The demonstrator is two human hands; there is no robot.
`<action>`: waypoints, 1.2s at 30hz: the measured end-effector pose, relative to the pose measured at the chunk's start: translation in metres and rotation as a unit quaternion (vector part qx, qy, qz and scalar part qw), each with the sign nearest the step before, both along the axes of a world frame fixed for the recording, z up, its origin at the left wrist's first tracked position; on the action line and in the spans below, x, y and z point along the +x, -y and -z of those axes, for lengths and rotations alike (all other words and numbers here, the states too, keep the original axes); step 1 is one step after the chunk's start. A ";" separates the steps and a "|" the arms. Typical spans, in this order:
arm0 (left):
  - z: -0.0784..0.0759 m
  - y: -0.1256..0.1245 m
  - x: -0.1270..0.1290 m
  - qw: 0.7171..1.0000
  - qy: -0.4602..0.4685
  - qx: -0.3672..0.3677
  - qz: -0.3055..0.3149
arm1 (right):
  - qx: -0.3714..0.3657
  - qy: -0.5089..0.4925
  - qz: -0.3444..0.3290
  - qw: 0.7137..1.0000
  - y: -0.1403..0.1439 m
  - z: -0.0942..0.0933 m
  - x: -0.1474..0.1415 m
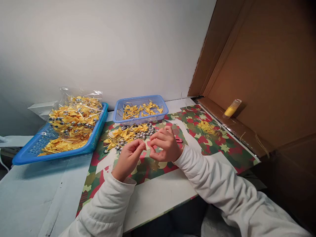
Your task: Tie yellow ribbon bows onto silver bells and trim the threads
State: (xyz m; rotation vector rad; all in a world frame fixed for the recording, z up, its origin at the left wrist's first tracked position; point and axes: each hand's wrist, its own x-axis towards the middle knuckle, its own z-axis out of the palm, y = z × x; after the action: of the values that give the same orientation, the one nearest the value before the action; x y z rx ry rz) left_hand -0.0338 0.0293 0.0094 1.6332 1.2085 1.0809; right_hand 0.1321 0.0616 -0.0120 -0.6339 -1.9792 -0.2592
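Here, curled fingers (161, 141); bows (126, 133) beyond

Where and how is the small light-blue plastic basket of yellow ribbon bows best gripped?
The basket is probably best held by the rim at its short ends, approached from both sides: its back lies close to the white wall, while round silver metal pieces crowd its front.

Brn cardbd (261, 62) stands R — wht wall (111, 42) behind.
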 end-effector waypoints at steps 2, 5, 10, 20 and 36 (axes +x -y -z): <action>0.000 0.000 0.000 1.000 -0.002 0.002 -0.001 | 0.002 -0.003 0.000 1.000 0.000 0.000 0.000; 0.000 0.000 0.001 1.000 -0.005 0.004 -0.003 | 0.001 0.000 0.001 1.000 0.000 0.000 0.000; -0.001 0.001 0.001 1.000 -0.012 0.004 -0.004 | 0.000 0.005 0.004 1.000 -0.001 0.000 0.000; -0.001 0.000 0.000 1.000 -0.010 0.000 -0.016 | -0.030 0.028 0.019 0.999 -0.001 0.000 0.002; 0.001 0.009 0.007 0.987 0.073 -0.075 0.121 | -0.128 0.108 -0.147 0.975 -0.006 -0.038 0.025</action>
State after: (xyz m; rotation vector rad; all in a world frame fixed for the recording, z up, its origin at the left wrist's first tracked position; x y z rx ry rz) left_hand -0.0270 0.0200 0.0082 1.5127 0.9451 0.9178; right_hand 0.1570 0.0675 0.0263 -0.4802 -2.3072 0.1162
